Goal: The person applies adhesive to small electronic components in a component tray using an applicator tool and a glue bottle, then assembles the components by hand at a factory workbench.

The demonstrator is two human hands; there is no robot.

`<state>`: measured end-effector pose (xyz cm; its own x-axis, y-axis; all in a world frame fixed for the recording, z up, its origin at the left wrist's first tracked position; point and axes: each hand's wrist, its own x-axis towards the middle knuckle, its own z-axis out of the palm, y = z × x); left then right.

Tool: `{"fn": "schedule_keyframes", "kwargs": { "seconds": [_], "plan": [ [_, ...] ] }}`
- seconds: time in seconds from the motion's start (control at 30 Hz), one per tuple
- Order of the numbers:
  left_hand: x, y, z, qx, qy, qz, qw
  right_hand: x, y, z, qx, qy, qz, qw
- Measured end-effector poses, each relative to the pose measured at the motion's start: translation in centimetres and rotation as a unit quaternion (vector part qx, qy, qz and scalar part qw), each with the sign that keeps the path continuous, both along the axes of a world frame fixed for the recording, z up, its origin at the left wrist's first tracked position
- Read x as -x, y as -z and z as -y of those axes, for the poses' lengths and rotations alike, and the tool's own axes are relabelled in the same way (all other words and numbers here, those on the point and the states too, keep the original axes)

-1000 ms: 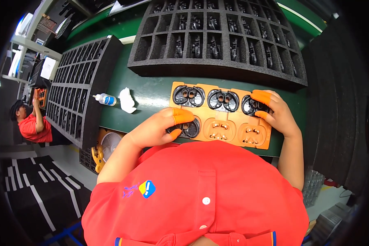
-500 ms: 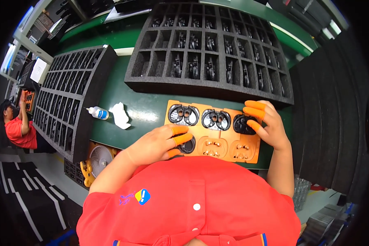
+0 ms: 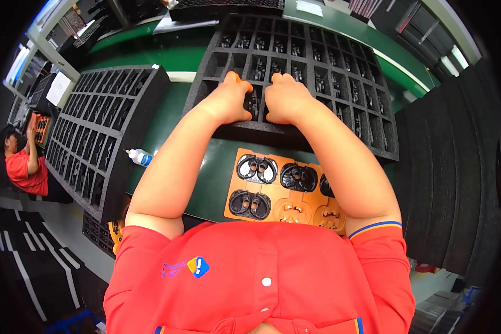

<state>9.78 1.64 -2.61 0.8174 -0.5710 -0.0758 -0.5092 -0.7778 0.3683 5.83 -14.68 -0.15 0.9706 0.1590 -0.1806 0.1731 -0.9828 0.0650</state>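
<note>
My left hand (image 3: 228, 101) reaches over the front row of a dark grey foam tray (image 3: 250, 127). Its thumb and index finger are apart, and a black molded part (image 3: 254, 103) shows in the slot beside them. My right hand (image 3: 285, 99) bends down over the neighbouring slots, thumb and index finger also apart. Orange finger covers are on both hands; some fingertips are hidden inside the slots. Below the tray lies an orange fixture plate (image 3: 271, 188). Black rounded parts (image 3: 256, 168) sit in its upper recesses and lower left one; my right forearm partly covers the upper right part.
A second foam tray (image 3: 117, 133) full of black parts leans at the left. A white squeeze bottle (image 3: 139, 157) is on the green table (image 3: 212, 167) by my left forearm. Dark foam sheets (image 3: 445, 161) stand at the right. A co-worker (image 3: 25, 167) sits far left.
Both hands have left the orange fixture plate and moved forward to the foam tray's front slots. My left forearm now covers the place where a white cloth lay. The view has shifted slightly.
</note>
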Motion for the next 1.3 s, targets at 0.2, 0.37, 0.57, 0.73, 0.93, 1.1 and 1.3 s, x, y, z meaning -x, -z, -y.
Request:
{"fn": "schedule_keyframes", "kwargs": {
  "seconds": [0.2,0.37,0.57,0.73,0.93,1.1,1.3],
  "plan": [
    [-0.6,2.1,0.1,0.087,-0.018,0.068,0.994,0.3,0.0,1.4,-0.056,0.013,0.057,0.997],
    [-0.6,2.1,-1.4,0.222,-0.011,0.036,0.974,6.8,-3.5,8.1,-0.289,-0.144,0.268,0.908],
    [5.2,0.2,-2.9,0.349,0.129,0.18,0.91,20.6,-1.7,14.9,-0.48,-0.159,0.074,0.86],
    [16.5,-0.1,0.2,0.15,0.156,-0.053,0.975,25.7,4.0,15.9,-0.5,-0.071,-0.092,0.858],
    [20.5,3.6,2.7,0.047,0.204,0.039,0.977,26.4,7.6,15.8,-0.52,-0.122,-0.058,0.843],
    [21.2,3.0,3.8,-0.01,0.214,0.136,0.967,27.0,9.4,15.4,-0.47,-0.17,0.055,0.864],
    [20.8,4.5,3.4,0.055,0.239,0.208,0.947,28.4,10.2,15.0,-0.42,-0.151,0.111,0.888]
  ]
}}
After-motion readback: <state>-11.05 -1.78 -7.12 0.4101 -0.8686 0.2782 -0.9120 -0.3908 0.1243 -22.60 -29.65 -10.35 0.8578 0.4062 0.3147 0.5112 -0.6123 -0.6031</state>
